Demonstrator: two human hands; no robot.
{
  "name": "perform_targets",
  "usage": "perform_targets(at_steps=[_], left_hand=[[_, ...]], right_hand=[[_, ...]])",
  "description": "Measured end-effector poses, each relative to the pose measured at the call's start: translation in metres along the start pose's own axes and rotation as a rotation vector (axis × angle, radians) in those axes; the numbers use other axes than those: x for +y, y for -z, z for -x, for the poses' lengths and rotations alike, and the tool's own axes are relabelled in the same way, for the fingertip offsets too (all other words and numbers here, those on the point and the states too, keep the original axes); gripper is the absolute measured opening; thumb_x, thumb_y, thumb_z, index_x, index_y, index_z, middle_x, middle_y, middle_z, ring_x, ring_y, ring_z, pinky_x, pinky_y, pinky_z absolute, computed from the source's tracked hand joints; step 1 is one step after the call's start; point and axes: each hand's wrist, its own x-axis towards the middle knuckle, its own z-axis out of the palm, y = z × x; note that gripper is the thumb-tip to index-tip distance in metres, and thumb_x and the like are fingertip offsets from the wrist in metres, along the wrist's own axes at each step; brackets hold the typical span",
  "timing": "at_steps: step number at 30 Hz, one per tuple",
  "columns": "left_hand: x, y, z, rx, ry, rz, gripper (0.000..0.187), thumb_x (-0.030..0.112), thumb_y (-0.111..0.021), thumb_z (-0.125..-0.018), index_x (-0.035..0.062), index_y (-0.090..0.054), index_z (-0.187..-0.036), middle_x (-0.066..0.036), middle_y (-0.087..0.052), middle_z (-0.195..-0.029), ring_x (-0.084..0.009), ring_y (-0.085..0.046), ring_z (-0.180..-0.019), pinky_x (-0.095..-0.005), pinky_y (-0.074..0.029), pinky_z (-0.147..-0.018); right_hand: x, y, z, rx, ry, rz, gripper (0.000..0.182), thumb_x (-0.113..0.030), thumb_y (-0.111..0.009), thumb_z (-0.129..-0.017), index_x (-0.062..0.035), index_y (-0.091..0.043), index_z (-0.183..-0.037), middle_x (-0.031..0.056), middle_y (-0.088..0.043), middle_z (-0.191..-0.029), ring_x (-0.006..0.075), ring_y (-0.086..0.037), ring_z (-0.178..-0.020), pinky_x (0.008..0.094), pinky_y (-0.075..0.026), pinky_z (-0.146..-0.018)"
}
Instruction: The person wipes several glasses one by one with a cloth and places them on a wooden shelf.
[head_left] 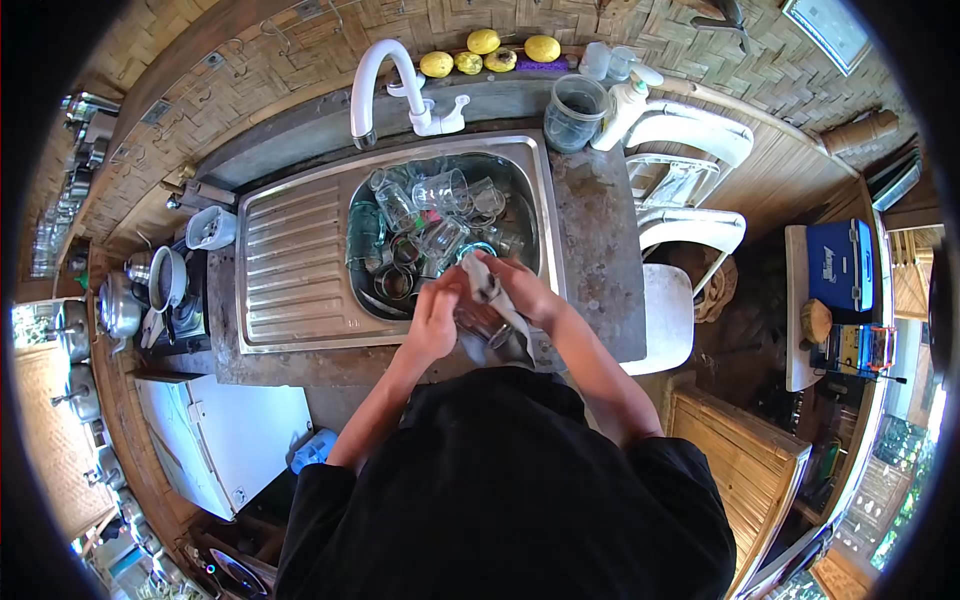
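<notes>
A crumpled, pale cloth with dark stains (487,287) is bunched between my two hands, over the front rim of the sink (545,200). My left hand (436,316) has its fingers curled in at the cloth's left side. On the other side, my right hand (527,293) grips the cloth, and a strip of it hangs down toward my shirt. Something clear, like a drinking glass (485,325), shows under the cloth, partly hidden by my fingers. Just beyond my hands, the basin is piled with clear glasses (440,190), a greenish glass jar (366,232) and metal items.
A ribbed drainboard (295,260) lies left of the basin, under a white faucet (380,85). Several yellow fruits (483,41) line the back ledge. A clear tub (576,112) and pump bottle (622,112) stand at the back right, near white chairs (690,230).
</notes>
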Motion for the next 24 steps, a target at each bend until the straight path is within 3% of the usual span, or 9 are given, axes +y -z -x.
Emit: perform_targets(at_steps=[2,5,9,11,13,14,19,23,24], left_hand=[[0.002,0.005,-0.008,0.005,0.092,0.286,0.035,0.035,-0.037,-0.099,0.0035,-0.053,-0.097,-0.024,-0.069,-0.084,-0.0274,-0.069,-0.08,-0.0352,-0.054,-0.072],[0.026,0.016,-0.02,0.041,0.13,0.345,0.036,0.036,-0.036,-0.1,0.0039,-0.052,-0.102,-0.023,-0.07,-0.092,-0.0295,-0.07,-0.086,-0.0383,-0.056,-0.079],[0.038,0.005,-0.022,0.173,0.005,0.199,0.032,0.027,-0.031,-0.103,0.0034,-0.052,-0.105,-0.025,-0.071,-0.099,-0.0321,-0.07,-0.093,-0.0392,-0.057,-0.081],[0.037,-0.004,-0.012,0.116,-0.18,-0.026,0.024,0.017,-0.035,-0.104,0.0006,-0.052,-0.109,-0.024,-0.071,-0.098,-0.0334,-0.071,-0.089,-0.0353,-0.054,-0.076],[0.04,-0.006,-0.002,0.067,-0.383,-0.522,0.019,0.012,-0.038,-0.104,-0.0004,-0.051,-0.11,-0.022,-0.07,-0.094,-0.0331,-0.071,-0.082,-0.0341,-0.051,-0.071],[0.051,-0.002,0.01,-0.01,-0.135,-0.57,0.016,0.007,-0.041,-0.104,-0.0009,-0.051,-0.112,-0.018,-0.065,-0.084,-0.0317,-0.065,-0.068,-0.0354,-0.045,-0.063],[0.05,0.003,0.023,-0.105,-0.239,-0.508,0.019,0.011,-0.04,-0.105,-0.0009,-0.052,-0.114,-0.016,-0.059,-0.082,-0.0289,-0.057,-0.066,-0.0364,-0.045,-0.065],[0.069,0.011,0.025,-0.171,-0.181,-0.439,0.02,0.014,-0.04,-0.105,0.0004,-0.054,-0.11,-0.014,-0.058,-0.087,-0.0249,-0.056,-0.076,-0.0343,-0.045,-0.077],[0.067,0.016,0.022,-0.177,-0.197,-0.427,0.02,0.014,-0.04,-0.105,0.0006,-0.054,-0.109,-0.014,-0.058,-0.087,-0.0239,-0.056,-0.076,-0.0339,-0.045,-0.077]], right_hand=[[0.014,0.003,0.002,-0.134,0.223,-0.205,0.043,-0.038,-0.052,-0.106,-0.0016,-0.063,-0.125,0.0066,-0.069,-0.106,0.0125,-0.064,-0.091,0.0296,-0.052,-0.083],[0.027,0.0,0.011,-0.041,0.086,-0.472,0.042,-0.035,-0.054,-0.105,-0.0068,-0.054,-0.136,0.0036,-0.065,-0.114,0.0114,-0.064,-0.098,0.0284,-0.054,-0.085],[0.025,-0.008,0.01,0.039,0.106,-0.568,0.05,-0.044,-0.05,-0.104,-0.0064,-0.055,-0.138,0.0067,-0.066,-0.123,0.0185,-0.065,-0.108,0.0363,-0.054,-0.093],[0.026,-0.01,0.003,-0.127,0.117,-0.937,0.053,-0.048,-0.048,-0.104,-0.0058,-0.056,-0.136,0.0081,-0.066,-0.126,0.0219,-0.065,-0.108,0.0402,-0.053,-0.097],[0.013,-0.009,0.014,-0.108,0.176,-0.77,0.056,-0.051,-0.046,-0.105,-0.0044,-0.058,-0.132,0.0098,-0.066,-0.128,0.0254,-0.065,-0.112,0.0429,-0.051,-0.102],[0.005,-0.011,0.021,-0.098,0.16,-0.711,0.055,-0.051,-0.047,-0.105,-0.0041,-0.058,-0.132,0.0102,-0.066,-0.127,0.0252,-0.065,-0.112,0.0422,-0.051,-0.102],[-0.01,-0.026,0.053,-0.071,0.026,-0.553,0.046,-0.041,-0.06,-0.102,-0.0052,-0.06,-0.13,0.0092,-0.067,-0.123,0.0202,-0.065,-0.109,0.0362,-0.053,-0.097],[-0.001,-0.025,0.066,0.169,-0.089,-0.312,0.069,-0.044,-0.077,-0.089,-0.0002,-0.055,-0.138,0.0096,-0.066,-0.121,0.0202,-0.064,-0.11,0.034,-0.051,-0.097],[-0.011,-0.024,0.067,0.027,-0.061,-0.247,0.078,-0.042,-0.083,-0.083,0.0012,-0.053,-0.141,0.0105,-0.066,-0.12,0.0198,-0.063,-0.11,0.0331,-0.05,-0.097]])
